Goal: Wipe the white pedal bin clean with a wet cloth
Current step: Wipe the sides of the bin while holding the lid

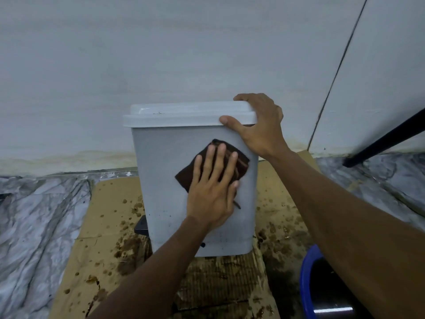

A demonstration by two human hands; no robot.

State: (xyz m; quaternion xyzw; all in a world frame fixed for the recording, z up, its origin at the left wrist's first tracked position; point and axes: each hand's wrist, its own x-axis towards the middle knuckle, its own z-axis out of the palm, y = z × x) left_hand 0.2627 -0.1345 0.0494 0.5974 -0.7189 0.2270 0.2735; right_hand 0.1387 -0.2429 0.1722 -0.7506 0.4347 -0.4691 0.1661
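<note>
The white pedal bin (pixel 165 180) stands upright on stained cardboard in front of a pale wall, lid closed. A dark brown cloth (pixel 241 162) lies flat against the bin's near side, upper right. My left hand (pixel 212 187) presses it there with straight, spread fingers. My right hand (pixel 257 125) grips the right corner of the lid (pixel 184 113), thumb on the front rim and fingers curled over the top. The black pedal (pixel 141 225) sticks out at the bin's lower left.
Cardboard (pixel 103 226) spotted with brown splashes lies under the bin, on grey marbled sheeting (pixel 34 215). A blue bucket (pixel 308 284) with dark liquid sits at the lower right. A black bar (pixel 391 137) slants in from the right edge.
</note>
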